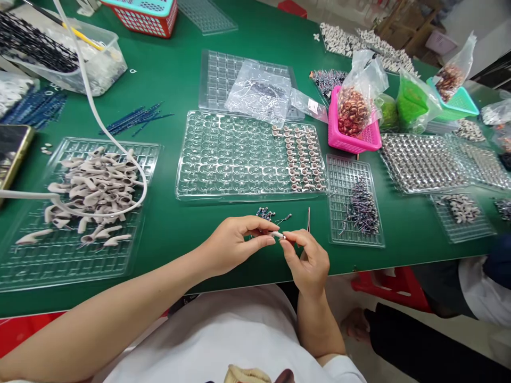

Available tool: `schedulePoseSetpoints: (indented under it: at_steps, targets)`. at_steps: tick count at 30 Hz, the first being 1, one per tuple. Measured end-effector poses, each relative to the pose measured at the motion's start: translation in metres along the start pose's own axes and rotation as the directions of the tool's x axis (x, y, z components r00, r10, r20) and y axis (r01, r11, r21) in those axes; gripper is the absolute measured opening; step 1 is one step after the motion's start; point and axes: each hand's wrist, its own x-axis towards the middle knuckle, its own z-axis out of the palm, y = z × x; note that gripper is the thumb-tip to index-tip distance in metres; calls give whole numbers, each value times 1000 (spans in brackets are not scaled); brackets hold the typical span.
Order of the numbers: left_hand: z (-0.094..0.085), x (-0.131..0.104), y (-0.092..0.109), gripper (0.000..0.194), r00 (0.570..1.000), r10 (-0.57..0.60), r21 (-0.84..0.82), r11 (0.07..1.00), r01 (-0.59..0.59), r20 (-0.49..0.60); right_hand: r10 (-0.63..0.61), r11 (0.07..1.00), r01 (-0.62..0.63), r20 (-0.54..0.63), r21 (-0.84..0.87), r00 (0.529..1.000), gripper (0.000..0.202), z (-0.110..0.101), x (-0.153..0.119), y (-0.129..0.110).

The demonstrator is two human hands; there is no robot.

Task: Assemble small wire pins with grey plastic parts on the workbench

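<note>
Piece (pixel 276 234), one, small, slender, pale beige, darker at its right end; lower centre of frame, above green bench (pixel 167 223). Left hand (pixel 233 244): thumb-and-forefinger grip closed on its left part. Right hand (pixel 310 261): grip also closed, fingertips pinching its dark end. Counts: one large clear tray (pixel 235 154) at centre, right-hand columns filled; one hot-pink basket (pixel 355 142) upper right; one red basket (pixel 146 21) upper left. Beige shells (pixel 96 183), left of frame: heaped, overlapping, uncountable. White label (pixel 313 105), upper right of centre: print too small to read.
</note>
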Motion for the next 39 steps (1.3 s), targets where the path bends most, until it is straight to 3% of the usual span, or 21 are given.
schedulePoseSetpoints:
  at_steps: [18,25,28,34,39]
  targets:
    - [1,1,-3,16,988,153,66,986,-152,-2,-66,997,65,12,42,998,19,0,-1,3]
    - [-2,-1,-1,26,997,-17,-23,1000,19,71,21,999,-23,64,31,998,7,0,2,0]
    - [-4,-1,2,36,995,-31,-64,997,37,97,98,994,-100,38,40,994,9,-1,2,-2]
    - [-5,-1,7,23,999,4,54,999,-6,49,171,984,-171,-7,53,985,14,-1,1,0]
    - [-2,-3,5,15,992,123,182,976,-117,-20,151,988,-151,-1,39,989,13,0,2,0]
